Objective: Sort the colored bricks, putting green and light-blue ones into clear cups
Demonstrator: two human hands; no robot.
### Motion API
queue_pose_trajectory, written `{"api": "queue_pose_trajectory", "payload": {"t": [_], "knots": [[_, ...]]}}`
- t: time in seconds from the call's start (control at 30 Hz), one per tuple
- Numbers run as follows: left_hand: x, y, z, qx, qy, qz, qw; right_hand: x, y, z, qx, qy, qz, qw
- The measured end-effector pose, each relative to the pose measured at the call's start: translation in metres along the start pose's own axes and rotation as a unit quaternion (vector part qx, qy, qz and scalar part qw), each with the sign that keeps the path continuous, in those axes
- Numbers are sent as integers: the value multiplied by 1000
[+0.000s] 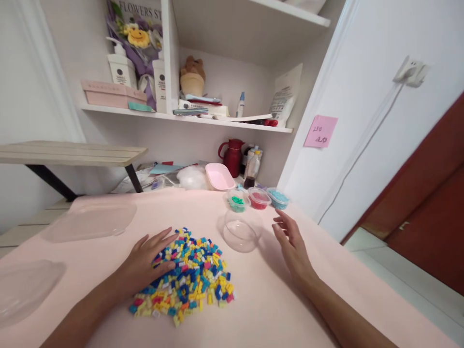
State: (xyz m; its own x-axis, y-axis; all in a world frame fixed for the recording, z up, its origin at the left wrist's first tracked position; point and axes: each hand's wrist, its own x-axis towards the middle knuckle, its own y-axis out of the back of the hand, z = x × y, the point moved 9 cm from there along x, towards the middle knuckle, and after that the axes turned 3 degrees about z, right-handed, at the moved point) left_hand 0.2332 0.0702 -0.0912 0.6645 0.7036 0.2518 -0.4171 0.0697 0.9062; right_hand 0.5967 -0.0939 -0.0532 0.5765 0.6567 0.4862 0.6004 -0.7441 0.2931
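Note:
A loose heap of small multicoloured building bricks [195,275] is spread on the pink table top [261,299]. My left hand [150,261] rests over the heap's left side, fingers spread, with no brick visibly gripped. To the right of the heap stands a clear round container [241,237], with no bricks visible inside it. My right hand [292,244] is held to the right of this container, apart from it, fingers extended and holding nothing. Behind them sit three clear tubs: one with green pieces [237,202], one with red pieces [259,199], one with light blue pieces [278,197].
Clear plastic lids or trays [94,221] lie at the left. A pink basin [220,177], a red thermos jug [233,157] and bottles [253,166] stand at the back, under a white shelf [217,124]. A slatted wooden stand [72,152] rises at the back left.

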Motion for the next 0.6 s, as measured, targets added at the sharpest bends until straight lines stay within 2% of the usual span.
{"api": "queue_pose_trajectory", "payload": {"t": [0.07,0.2,0.27,0.4,0.47,0.6], "knots": [[-1,1,-1,-28,6,12,1000,-5,5,-7,-7,19,0,1000],[0,5,-6,-83,49,26,995,-28,-17,-27,-31,94,-138,985],[0,8,-2,-82,46,23,995,-43,-35,-40,-59,152,-218,962],[-2,6,16,-35,9,-39,999,-68,-69,-55,-123,225,-354,899],[-3,5,18,-25,7,-45,999,-74,-79,-58,-169,234,-382,878],[-1,0,10,-25,8,-31,999,-73,-85,-63,-258,215,-362,870]]}}
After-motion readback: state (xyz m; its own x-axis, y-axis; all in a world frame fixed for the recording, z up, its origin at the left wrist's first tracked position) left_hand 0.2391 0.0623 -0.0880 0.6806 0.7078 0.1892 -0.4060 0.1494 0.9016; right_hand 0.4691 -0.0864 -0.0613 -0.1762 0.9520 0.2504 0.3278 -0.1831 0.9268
